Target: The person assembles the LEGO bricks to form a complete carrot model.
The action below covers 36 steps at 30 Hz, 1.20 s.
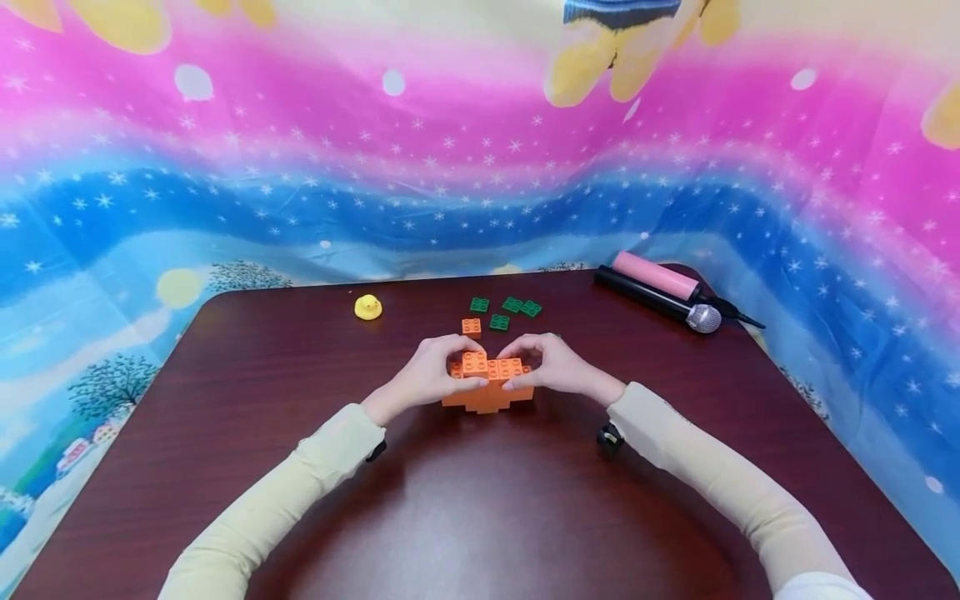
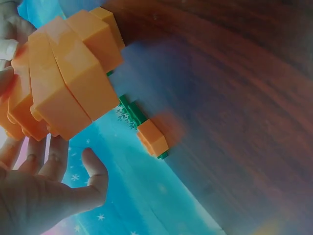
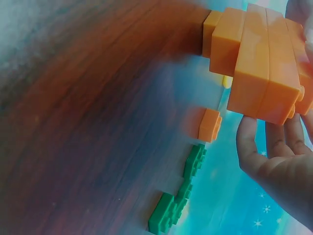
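The orange build (image 1: 487, 402) is over the middle of the tabletop (image 1: 487, 517), held between both hands. The left hand (image 1: 427, 372) is curled closed round its left side, thumb on the near face and fingers behind. The right hand (image 1: 561, 367) grips the right side the same way, with only the build's thickness between thumb and fingers.

The step in hand looks like seating bricks along the top, where the left brick (image 1: 475, 361) stands higher than the right brick (image 1: 510, 367). To do it well, line up studs and edges first, then press straight down until no seam gapes. Let 1 hand steady the body while the other presses, since squeezing unevenly could twist a column loose.

The underside steps inward to a narrow foot, so the build would probably tip if pushed off centre; support it low while pressing. Whether that foot touches the tabletop I cannot tell.

Just beyond lie 1 loose orange brick (image 1: 471, 327) and 4 green bricks (image 1: 499, 322); keep knuckles and sleeves away from them.
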{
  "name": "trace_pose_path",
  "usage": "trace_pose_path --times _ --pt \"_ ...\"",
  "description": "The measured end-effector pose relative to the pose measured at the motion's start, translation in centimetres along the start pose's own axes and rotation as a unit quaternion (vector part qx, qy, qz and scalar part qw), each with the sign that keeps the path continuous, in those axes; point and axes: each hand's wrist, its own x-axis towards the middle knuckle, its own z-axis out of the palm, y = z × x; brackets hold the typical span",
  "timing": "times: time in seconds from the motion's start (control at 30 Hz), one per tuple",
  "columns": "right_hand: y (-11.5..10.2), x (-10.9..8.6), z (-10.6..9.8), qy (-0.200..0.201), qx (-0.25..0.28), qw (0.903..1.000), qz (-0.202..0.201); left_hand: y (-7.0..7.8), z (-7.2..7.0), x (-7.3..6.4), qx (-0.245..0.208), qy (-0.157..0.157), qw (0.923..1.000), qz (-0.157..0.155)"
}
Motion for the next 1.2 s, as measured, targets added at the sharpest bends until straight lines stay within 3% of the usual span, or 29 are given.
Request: trace_pose_path --times 0.27,0.47,0.77,0.97,1.2 --pt "-1.2 0.7 -0.2 -0.006 0.032 0.9994 0.007 -0.2 -0.1 -0.7 -0.012 0.019 0.9994 -0.026" --pt "0.5 3.7 -1.3 0.029 0.064 0.9964 0.048 -0.3 0.3 -0.7 -0.013 0.036 0.9986 -0.036" --pt "3.6 8.1 -1.2 0.022 0.023 0.9908 0.131 -0.3 0.8 -0.6 -0.027 0.039 0.9972 -0.059" --pt "4.6 9.8 0.2 0.008 0.012 0.9878 0.155 -0.2 0.8 -0.7 -0.044 0.038 0.9954 -0.076" --pt "5.0 11.5 1.3 0.000 -0.037 0.9853 0.167 -0.3 0.7 -0.7 -0.049 0.038 0.9951 -0.077"
